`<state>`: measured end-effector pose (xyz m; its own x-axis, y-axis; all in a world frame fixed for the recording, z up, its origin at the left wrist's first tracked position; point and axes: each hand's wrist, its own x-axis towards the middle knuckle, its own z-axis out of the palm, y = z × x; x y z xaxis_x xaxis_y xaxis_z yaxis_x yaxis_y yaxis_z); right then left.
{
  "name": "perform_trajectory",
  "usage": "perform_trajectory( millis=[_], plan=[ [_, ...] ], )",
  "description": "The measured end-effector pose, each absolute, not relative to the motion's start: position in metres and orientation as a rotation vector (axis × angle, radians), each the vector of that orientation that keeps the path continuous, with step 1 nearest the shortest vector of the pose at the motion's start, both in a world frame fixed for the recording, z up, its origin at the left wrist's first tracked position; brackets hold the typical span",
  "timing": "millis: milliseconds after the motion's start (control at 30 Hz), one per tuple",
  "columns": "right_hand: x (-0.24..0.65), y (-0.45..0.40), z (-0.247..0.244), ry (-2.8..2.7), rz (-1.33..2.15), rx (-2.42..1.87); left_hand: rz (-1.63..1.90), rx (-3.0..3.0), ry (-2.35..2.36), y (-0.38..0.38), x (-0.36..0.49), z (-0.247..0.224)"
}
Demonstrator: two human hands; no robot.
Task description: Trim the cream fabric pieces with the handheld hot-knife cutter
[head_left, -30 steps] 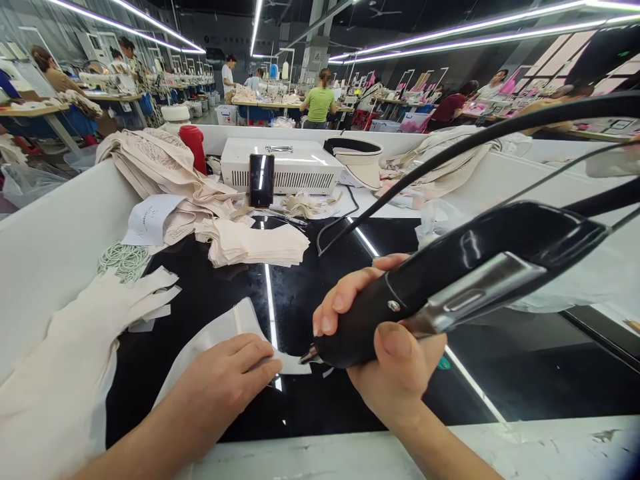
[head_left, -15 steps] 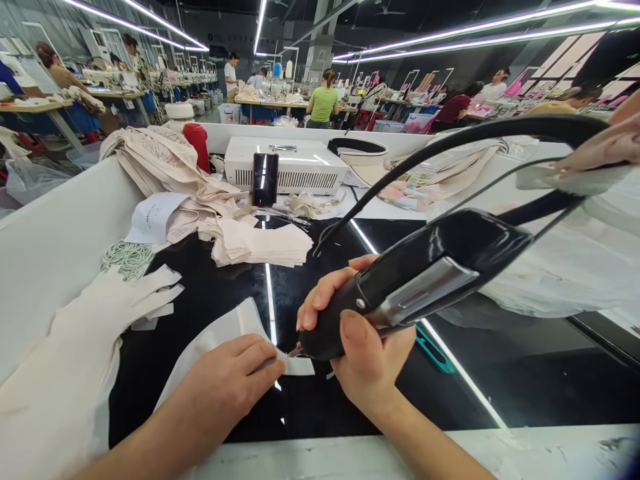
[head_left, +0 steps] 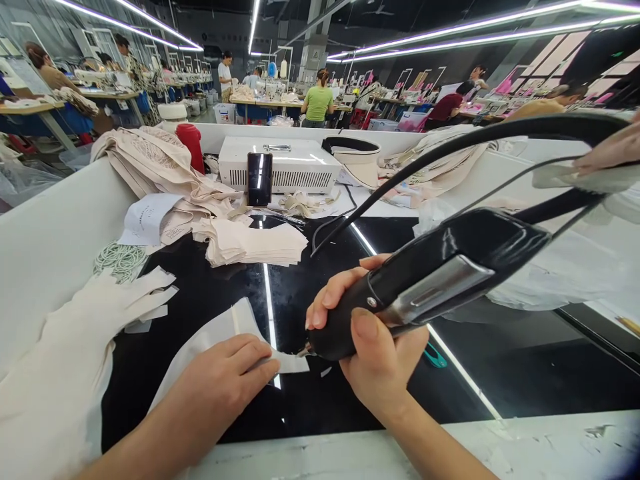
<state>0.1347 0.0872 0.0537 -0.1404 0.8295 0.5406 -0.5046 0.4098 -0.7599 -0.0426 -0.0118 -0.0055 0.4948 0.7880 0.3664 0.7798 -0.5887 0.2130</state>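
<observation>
My right hand [head_left: 373, 340] is wrapped round a black handheld tool [head_left: 425, 287] with a silver lever and a small metal tip. The tip points down-left, at the right end of a white fabric piece [head_left: 215, 340] lying on the black glossy tabletop [head_left: 350, 400]. With its fingers together, my left hand [head_left: 225, 380] presses and pinches the edge of this fabric. Whether the tip touches the fabric is hard to tell. A small white scrap [head_left: 326, 371] lies right of the tip.
Stacked cream pieces [head_left: 255, 243], a phone [head_left: 259, 179], a white machine box [head_left: 280, 167] and a red bottle [head_left: 190, 148] stand beyond. More fabric [head_left: 65, 360] lies left. A teal tool [head_left: 435, 357] is right, under a thick cable [head_left: 450, 143]. Other people work behind.
My right hand and the black tool have moved slightly right, away from my left hand, so more of the fabric's right end shows. The view has shifted a little.
</observation>
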Motion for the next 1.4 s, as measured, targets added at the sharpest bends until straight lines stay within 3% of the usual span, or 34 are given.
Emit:
perform_trajectory(
  millis=[1000,1400],
  plan=[
    [0.140,0.078,0.054,-1.246,1.207,-0.325,0.612,2.641,1.414,-0.012,-0.043,-0.007],
    [0.141,0.117,0.052,-1.273,1.061,-0.356,0.866,2.488,1.649,-0.009,-0.072,0.010]
  ],
)
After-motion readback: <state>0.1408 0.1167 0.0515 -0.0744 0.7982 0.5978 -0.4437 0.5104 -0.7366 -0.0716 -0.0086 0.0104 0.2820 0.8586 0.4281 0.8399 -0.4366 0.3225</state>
